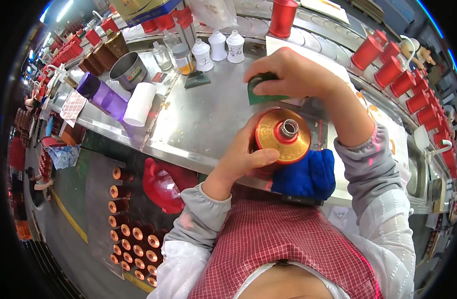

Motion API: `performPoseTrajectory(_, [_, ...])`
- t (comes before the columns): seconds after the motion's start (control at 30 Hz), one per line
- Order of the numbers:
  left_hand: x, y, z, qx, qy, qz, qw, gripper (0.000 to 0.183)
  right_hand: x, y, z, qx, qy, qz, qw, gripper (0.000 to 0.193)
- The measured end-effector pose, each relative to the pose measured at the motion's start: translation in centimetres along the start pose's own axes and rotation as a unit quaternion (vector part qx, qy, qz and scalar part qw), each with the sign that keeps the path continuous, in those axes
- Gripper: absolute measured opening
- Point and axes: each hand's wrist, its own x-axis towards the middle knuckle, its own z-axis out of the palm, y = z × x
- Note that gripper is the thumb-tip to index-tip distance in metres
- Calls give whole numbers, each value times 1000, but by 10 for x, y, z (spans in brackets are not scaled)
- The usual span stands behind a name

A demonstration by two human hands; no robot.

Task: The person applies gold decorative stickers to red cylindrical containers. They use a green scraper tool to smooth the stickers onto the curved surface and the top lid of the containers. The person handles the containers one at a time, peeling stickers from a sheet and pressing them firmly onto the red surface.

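My left hand (248, 155) is wrapped round the side of a red bottle with a gold shoulder (268, 137) and an uncapped, clear neck. The bottle stands near the front edge of the steel worktop (193, 117). Just beyond it, my right hand (288, 74) grips a flat green scraper (261, 94) by its dark upper edge. The scraper's lower edge is close to the worktop; whether it touches cannot be made out. A bunched blue cloth (308, 174) lies against the bottle's near right side. Another dark green scraper (197, 79) rests farther back.
Several small white bottles (217, 46) and a jar with orange contents (183, 59) stand at the back. Leftward are a metal pot (128, 70), a purple bottle (103, 99) and a white roll (140, 104). Red bottles (367, 52) line the conveyor; gold-topped bottles (137, 233) stand below left.
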Motion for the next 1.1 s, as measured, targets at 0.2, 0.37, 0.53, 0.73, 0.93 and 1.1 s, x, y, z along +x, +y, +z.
performPoseTrajectory(0.2, [2,-4,-2,6,-4,-8,1000,94,-16,-1,8,-21,138,144,980,28])
performPoseTrajectory(0.37, [5,-18,-15,107,-9,100,989,111,-67,-8,39,277,309,169,894,28])
performPoseTrajectory(0.53, [12,-4,-24,450,-19,302,840,112,-86,2,67,343,337,226,847,27])
performPoseTrajectory(0.73, [-15,-5,-1,580,94,361,724,61,-89,0,75,314,361,208,853,24])
performPoseTrajectory(0.93, [-32,-30,34,646,148,428,615,26,-84,-5,78,259,380,185,868,24])
performPoseTrajectory(1.1, [-28,-21,39,640,125,411,637,39,-91,-3,83,213,403,168,874,26])
